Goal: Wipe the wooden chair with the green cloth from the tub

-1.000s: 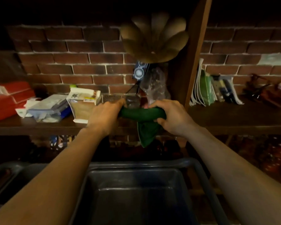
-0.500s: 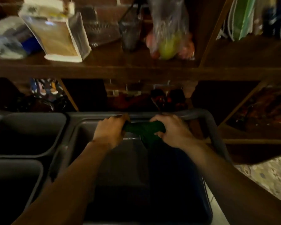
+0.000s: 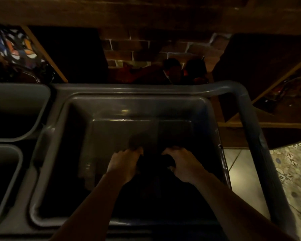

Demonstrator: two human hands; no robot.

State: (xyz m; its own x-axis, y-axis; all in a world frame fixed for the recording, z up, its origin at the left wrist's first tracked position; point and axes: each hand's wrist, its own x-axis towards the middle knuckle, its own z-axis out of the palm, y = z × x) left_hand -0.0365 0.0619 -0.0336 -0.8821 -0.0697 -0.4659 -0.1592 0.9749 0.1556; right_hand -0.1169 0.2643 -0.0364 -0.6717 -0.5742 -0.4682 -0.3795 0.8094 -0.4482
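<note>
Both of my hands reach down inside a large grey plastic tub [image 3: 247, 108]. My left hand [image 3: 124, 164] and my right hand [image 3: 180, 163] are closed, a little apart, with a dark bundle of cloth [image 3: 153, 161] between them. In the dim light the cloth looks almost black and its green barely shows. It sits low in the tub, near the bottom. No wooden chair is in view.
Two smaller grey bins [image 3: 16, 112] stand against the tub's left side. A dark wooden shelf [image 3: 146, 13] runs across the top, with a brick wall [image 3: 146, 47] and dark objects under it. Patterned floor tiles [image 3: 290, 164] show at the right.
My hands have dropped from shelf height down into the tub with the twisted green cloth, and my view has tilted downward. The cloth has gone from bright green to nearly black in shadow.
</note>
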